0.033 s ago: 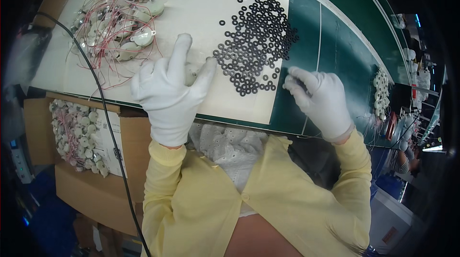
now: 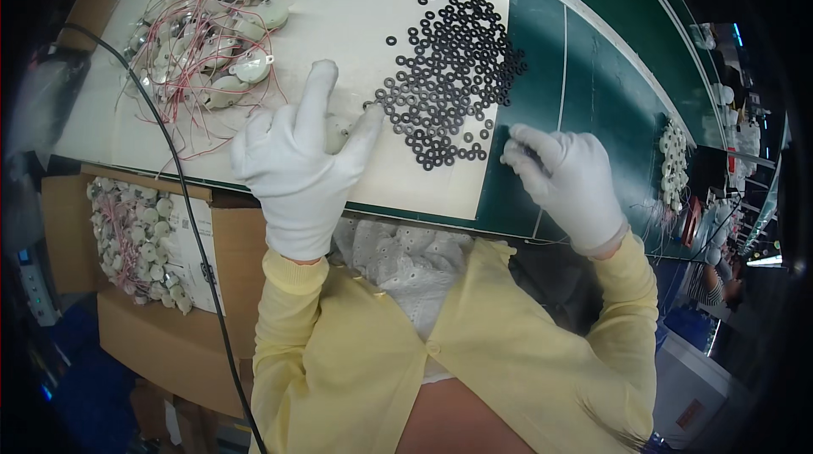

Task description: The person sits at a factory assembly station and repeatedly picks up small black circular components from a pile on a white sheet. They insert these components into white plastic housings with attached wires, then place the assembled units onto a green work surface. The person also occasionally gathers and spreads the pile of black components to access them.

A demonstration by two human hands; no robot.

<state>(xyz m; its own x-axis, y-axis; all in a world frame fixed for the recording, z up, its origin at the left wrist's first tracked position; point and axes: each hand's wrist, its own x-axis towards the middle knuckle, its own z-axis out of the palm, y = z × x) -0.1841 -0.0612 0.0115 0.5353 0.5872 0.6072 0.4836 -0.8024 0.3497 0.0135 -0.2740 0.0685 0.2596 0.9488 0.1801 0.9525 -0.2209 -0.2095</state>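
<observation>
My left hand (image 2: 296,162), in a white glove, lies over the white board (image 2: 423,196). Its index finger points away from me, and its thumb stretches toward a loose black ring (image 2: 367,105). In the gap between thumb and index finger a pale part (image 2: 339,130) shows; whether the hand grips it is hidden. My right hand (image 2: 563,170), gloved too, hovers at the green table (image 2: 500,200), right of the spread of small black rings (image 2: 449,73). Its thumb and index finger are pinched together, and what they hold, if anything, cannot be made out.
A heap of whitish motor units with red wires (image 2: 216,47) covers the board's far left. More units (image 2: 140,242) fill a cardboard box (image 2: 161,344) below the table edge. A black cable (image 2: 169,136) runs down the left. White parts (image 2: 673,166) lie at far right.
My right hand has shifted very slightly toward me, its fingers still pinched. The left hand, the rings and the motor units look the same.
</observation>
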